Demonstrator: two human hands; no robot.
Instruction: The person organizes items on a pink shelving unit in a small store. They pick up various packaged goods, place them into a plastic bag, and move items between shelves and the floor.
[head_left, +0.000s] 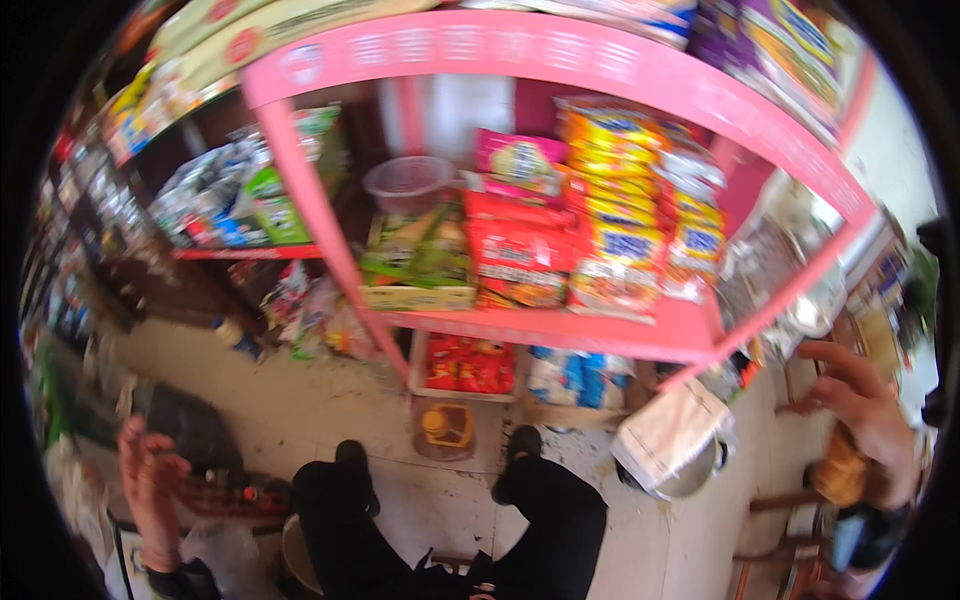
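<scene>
At the lower left my left hand (150, 480) is raised with its fingers apart and nothing in it. My right hand (862, 412) is held up at the right edge, fingers spread and slightly bent, also without anything in its grasp. Between them stands a pink metal display rack (637, 337). Its shelf holds red snack packets (521, 262), yellow and orange packets (615, 240), a clear plastic bowl (409, 180) and a cardboard box (416, 298) of green packets. The picture is somewhat blurred.
Below the rack sit a tray of red packets (470, 364), blue-and-white packs (581, 375) and a plastic jug (444, 429) of dark liquid. A metal pot (694, 472) partly covered by a pale sheet (671, 435) stands on the tiled floor. Wooden stools (787, 499) are at right.
</scene>
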